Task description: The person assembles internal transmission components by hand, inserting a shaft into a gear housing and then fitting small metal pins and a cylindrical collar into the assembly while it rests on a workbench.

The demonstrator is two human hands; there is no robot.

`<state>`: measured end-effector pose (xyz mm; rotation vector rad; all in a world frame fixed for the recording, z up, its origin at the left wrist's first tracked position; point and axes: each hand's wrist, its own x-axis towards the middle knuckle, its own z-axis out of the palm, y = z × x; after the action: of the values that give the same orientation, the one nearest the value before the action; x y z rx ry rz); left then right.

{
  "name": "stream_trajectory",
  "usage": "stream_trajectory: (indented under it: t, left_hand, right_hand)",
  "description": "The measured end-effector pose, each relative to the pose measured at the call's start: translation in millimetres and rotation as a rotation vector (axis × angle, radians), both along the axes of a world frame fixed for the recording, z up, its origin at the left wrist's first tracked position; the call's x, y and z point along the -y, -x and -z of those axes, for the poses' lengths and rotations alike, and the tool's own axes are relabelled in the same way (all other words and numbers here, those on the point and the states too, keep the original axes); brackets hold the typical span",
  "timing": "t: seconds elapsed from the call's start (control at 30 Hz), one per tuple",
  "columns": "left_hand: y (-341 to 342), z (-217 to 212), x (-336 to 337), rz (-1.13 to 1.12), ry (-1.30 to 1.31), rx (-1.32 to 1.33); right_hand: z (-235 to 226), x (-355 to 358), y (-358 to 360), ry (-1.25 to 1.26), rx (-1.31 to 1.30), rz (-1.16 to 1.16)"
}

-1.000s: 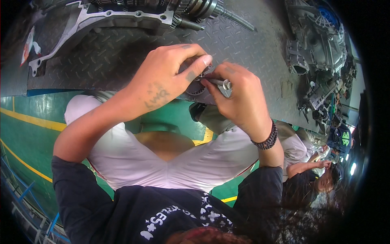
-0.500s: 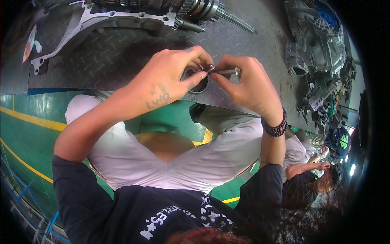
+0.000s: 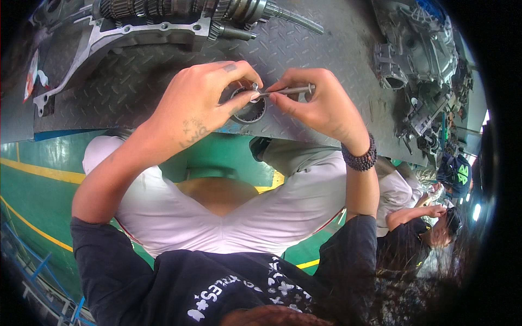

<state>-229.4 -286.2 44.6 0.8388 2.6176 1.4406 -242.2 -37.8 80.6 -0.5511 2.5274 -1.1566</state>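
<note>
Both hands meet over the near edge of the metal bench. My left hand (image 3: 198,92) pinches a small shiny metal piece (image 3: 255,87) between thumb and fingertips; its exact kind is too small to tell. Between the thumb and fingers of my right hand (image 3: 321,106) is a slim metal rod with a flat round head (image 3: 296,91). The rod's thin end points left and reaches the small piece, though I cannot tell whether they touch. Below the fingertips, a round metal ring with inner teeth (image 3: 251,114) lies on the bench, partly hidden by my left hand.
An open gearbox housing half (image 3: 138,37) with geared shafts (image 3: 239,13) lies at the far left of the bench (image 3: 321,51). Grey metal castings (image 3: 416,54) stand at the right. Beyond my right arm sits another person (image 3: 413,233). A green floor (image 3: 49,190) shows below.
The view has shifted, so bench and hands appear farther left. My fingertips have moved slightly apart, and more of the rod shows. Both hands keep their pinches.
</note>
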Motion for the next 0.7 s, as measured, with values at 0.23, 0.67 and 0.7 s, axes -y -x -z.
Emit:
stream_trajectory:
  t: [0.23, 0.67, 0.7]
  left_hand:
    - [2.5, -6.6, 8.2, 0.005, 0.015, 0.046]
    - [10.4, -15.7, 27.5, 0.077, 0.081, -0.15]
    - [9.8, -16.4, 28.7, 0.09, 0.111, -0.164]
  right_hand:
    - [4.4, -14.9, -4.2, -0.163, 0.002, 0.028]
    - [-4.0, -27.1, -15.6, 0.004, 0.367, -0.021]
    - [-2.0, -29.3, -14.8, 0.007, 0.366, -0.018]
